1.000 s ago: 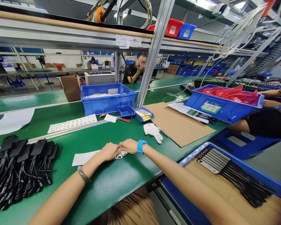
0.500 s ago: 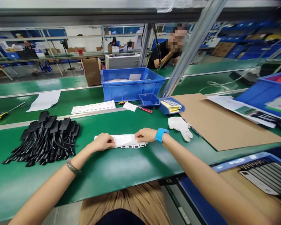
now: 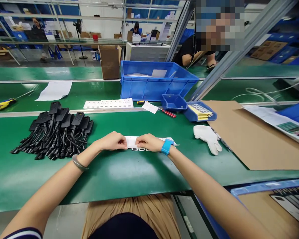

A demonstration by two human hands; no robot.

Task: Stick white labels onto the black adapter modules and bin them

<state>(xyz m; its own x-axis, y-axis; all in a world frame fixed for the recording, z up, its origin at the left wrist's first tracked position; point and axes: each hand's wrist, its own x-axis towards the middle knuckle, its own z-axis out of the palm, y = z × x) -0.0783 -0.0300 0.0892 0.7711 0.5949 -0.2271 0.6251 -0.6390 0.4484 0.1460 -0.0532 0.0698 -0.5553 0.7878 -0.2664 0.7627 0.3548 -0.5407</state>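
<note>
A narrow white sheet lies across the green bench in front of me. Pale squares with dark outlines show along its near edge and look like labels. At its left end, my left hand is closed, pinching the sheet between thumb and fingers. My right hand is closed too, with its fingertips on the sheet's upper layer a short way to the right. The sheet's right end sticks out behind that hand. My fingers hide part of the sheet.
Black cabled devices are heaped on the left. Behind lie a white marked strip, a red screwdriver and blue bins. A white glove and cardboard are at right. A co-worker sits across the bench.
My right hand has moved left along the sheet, closer to my left hand. More of the sheet's right end now shows behind it. The whole view has shifted.
</note>
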